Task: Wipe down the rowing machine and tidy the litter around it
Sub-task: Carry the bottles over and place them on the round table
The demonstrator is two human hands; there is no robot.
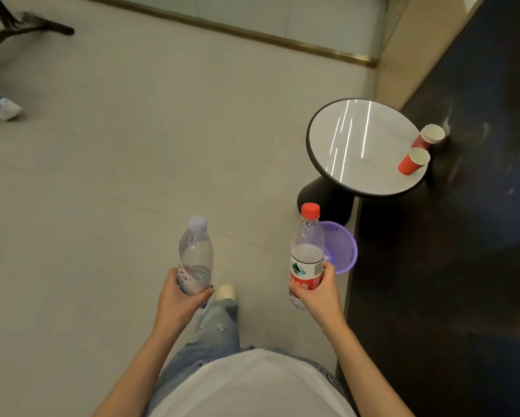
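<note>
- Far left, a black machine leg [27, 27] shows. I cannot tell if it has been wiped.
- The left hand [182, 299] has its fingers [206, 293] wrapped around a clear bottle [196, 254] with a pale cap.
- The right hand [317, 291] has its fingers wrapped around a red-cap bottle [307, 254].
- Just behind it sits a purple basket [344, 248] on the floor.
- Red cups [418, 152] stand on the round tabletop [358, 176].
- The bottles are picked up but not yet dropped in the basket, I think.

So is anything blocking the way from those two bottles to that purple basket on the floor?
Nothing visible does. The purple basket sits open on the floor just behind the red-capped bottle in the right hand; only bare floor separates it from the left hand's clear bottle.
</note>
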